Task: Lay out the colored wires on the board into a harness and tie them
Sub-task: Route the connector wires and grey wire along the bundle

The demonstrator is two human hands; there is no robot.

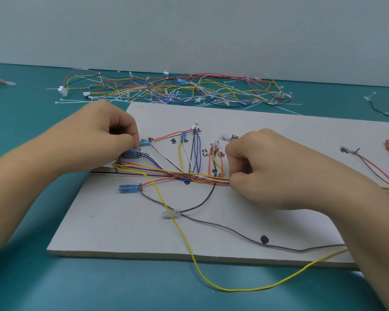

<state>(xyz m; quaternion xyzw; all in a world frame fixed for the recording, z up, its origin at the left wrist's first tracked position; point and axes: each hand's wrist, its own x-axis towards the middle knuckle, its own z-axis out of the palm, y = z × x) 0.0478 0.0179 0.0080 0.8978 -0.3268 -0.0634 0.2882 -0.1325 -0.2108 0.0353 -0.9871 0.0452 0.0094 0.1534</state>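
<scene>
Our right hand (267, 167) is pinching the wire bundle (200, 176), running leftward to the blue connector (131, 153) our left hand (103, 135) is pinching.

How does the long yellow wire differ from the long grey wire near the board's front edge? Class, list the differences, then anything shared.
The yellow wire sags off the board onto the teal table; the grey wire stays on the board. The grey wire leaves a clear sleeve; the yellow wire only crosses over that sleeve. Both lie loose, outside the wire bundle that the right hand grips, and both run under the right forearm.
</scene>
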